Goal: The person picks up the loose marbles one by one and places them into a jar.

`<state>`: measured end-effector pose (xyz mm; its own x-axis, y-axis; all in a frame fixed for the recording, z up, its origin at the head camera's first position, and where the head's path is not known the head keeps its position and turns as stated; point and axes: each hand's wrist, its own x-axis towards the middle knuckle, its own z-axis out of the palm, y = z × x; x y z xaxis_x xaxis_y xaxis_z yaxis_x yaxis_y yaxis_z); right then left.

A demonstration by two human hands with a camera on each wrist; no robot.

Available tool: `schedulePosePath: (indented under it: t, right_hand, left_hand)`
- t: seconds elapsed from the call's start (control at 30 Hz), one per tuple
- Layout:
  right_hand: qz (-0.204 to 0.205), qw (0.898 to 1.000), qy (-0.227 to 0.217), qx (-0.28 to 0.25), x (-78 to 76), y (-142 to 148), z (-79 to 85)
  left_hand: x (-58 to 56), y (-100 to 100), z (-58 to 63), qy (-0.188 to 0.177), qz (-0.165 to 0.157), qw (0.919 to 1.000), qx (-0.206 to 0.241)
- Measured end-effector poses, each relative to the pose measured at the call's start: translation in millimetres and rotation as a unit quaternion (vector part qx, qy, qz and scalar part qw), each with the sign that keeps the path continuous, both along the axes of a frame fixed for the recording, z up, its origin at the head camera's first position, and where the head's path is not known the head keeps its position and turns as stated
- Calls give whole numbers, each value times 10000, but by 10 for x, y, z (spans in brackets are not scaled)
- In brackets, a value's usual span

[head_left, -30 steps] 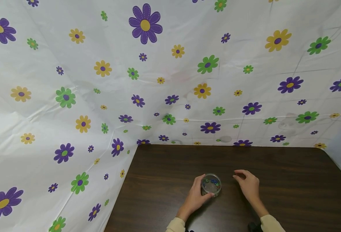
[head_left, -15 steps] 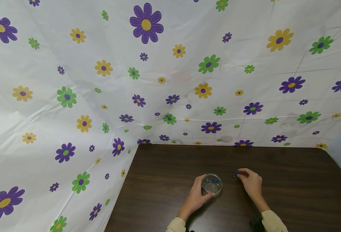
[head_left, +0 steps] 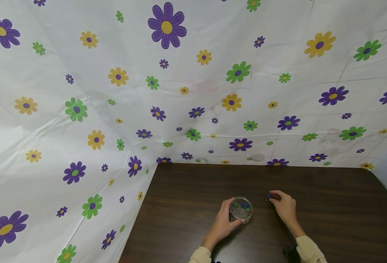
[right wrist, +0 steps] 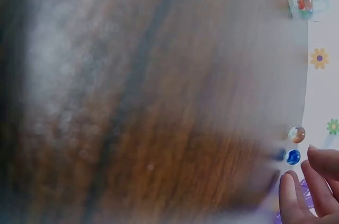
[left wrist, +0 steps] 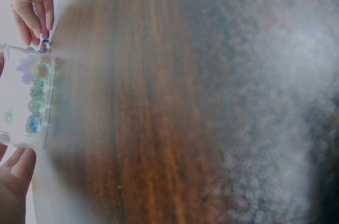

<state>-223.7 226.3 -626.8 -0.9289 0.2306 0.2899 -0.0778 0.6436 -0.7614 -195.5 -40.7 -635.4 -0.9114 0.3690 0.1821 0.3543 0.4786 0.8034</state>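
My left hand [head_left: 223, 223] holds a clear round container [head_left: 234, 215], fingers on its far-left side and thumb at its near side. Several glass marbles [left wrist: 37, 105] lie in a row along its bottom. To the right, my right hand [head_left: 285, 208] reaches over the table with thumb and fingertips at a blue marble [right wrist: 293, 157]. That marble shows just beyond the fingertips; a firm pinch is not visible. A clear marble with orange and white [right wrist: 297, 134] lies beside the blue one, on the container's side.
The dark wooden table [head_left: 186, 190] reaches back to a white flowered cloth [head_left: 193, 73] hanging behind it and along its left side. Long sleeves [head_left: 201, 255] cover the forearms.
A second ago my right fingers covered the spot where the marbles lie. The hand has drawn back slightly right, and both marbles now show. My left hand and the container stay put.
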Motion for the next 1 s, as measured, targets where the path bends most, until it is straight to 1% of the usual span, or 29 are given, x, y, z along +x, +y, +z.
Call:
schedulePosePath:
  t: [0.27, 0.47, 0.67, 0.77, 1.0]
  right_hand:
    - [77, 9997, -225, 57, -9, 12, 2]
    - [137, 9997, -178, 57, -13, 19, 6]
    - [163, 9995, -236, 133, -40, 34, -8]
    - [232, 9991, -245, 243, -48, 42, -13]
    - [466, 9971, -479, 362, -41, 33, 12]
  left_hand:
    - [-5, 4, 3, -85, 32, 10000, -24]
    - [-6, 9, 2, -1, 12, 10000, 70]
    - [-5, 11, 0, -76, -28, 9998, 165]
    - [-6, 15, 1, -97, -19, 9998, 189]
    - [6, 6, 14, -243, -4, 9995, 224]
